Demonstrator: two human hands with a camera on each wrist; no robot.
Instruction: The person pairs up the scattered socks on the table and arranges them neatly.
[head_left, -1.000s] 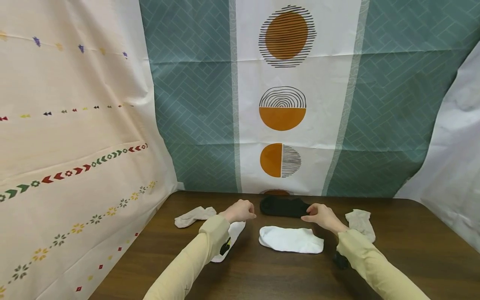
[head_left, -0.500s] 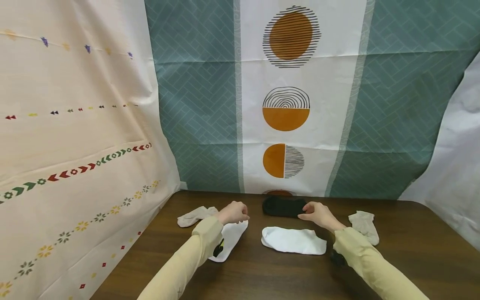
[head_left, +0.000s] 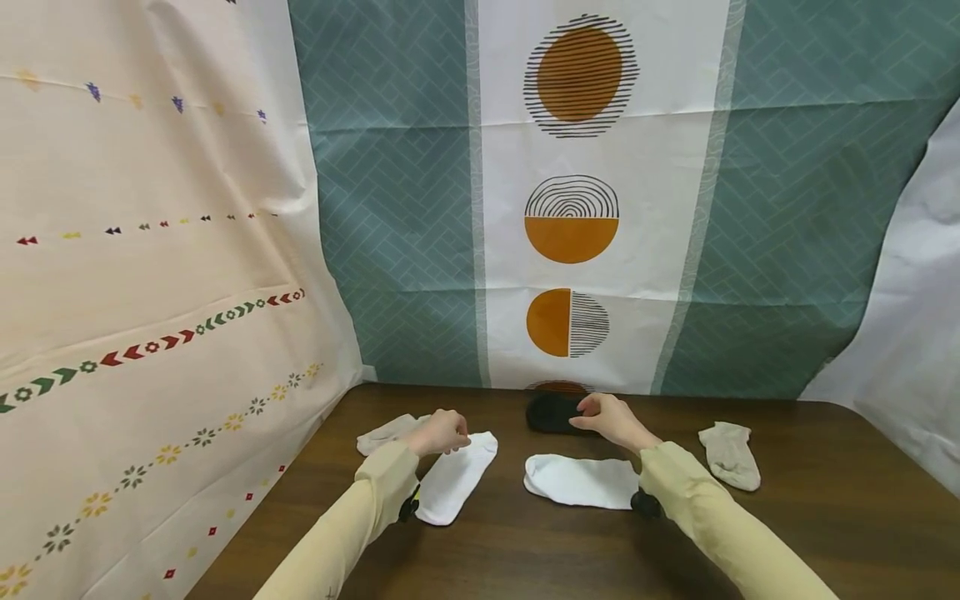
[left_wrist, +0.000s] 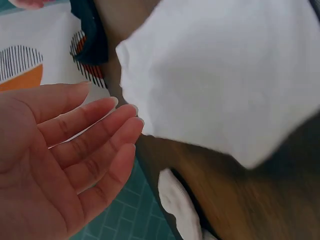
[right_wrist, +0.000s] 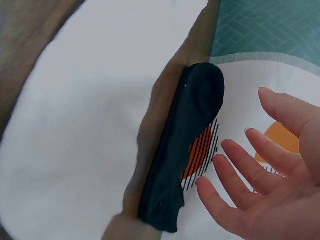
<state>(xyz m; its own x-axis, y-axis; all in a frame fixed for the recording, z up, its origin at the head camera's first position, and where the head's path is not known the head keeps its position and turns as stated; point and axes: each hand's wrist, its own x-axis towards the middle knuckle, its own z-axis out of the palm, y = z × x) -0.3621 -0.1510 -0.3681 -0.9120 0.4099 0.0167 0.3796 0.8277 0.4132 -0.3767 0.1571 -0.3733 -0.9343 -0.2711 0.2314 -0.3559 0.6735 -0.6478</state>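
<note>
My left hand [head_left: 438, 432] is over the far end of a white sock [head_left: 453, 485] that lies slanted on the table. In the left wrist view its fingers [left_wrist: 97, 162] are loosely extended and hold nothing. My right hand [head_left: 611, 419] hovers by a black sock [head_left: 551, 413] at the table's far edge, covering that sock's right end in the head view. The right wrist view shows its fingers [right_wrist: 232, 180] spread and apart from the black sock. Another white sock [head_left: 577, 481] lies crosswise in front of the right hand, its right end partly behind the wrist.
A light grey sock [head_left: 386, 433] lies on the left, partly behind the left hand. A second light grey sock [head_left: 729, 457] is at the right. The brown wooden table [head_left: 517, 554] meets a hanging patterned cloth [head_left: 405, 250] at the back.
My left hand has moved left and slightly nearer, uncovering more of the slanted white sock. My right hand has shifted left along the black sock. The socks appear to stay in place.
</note>
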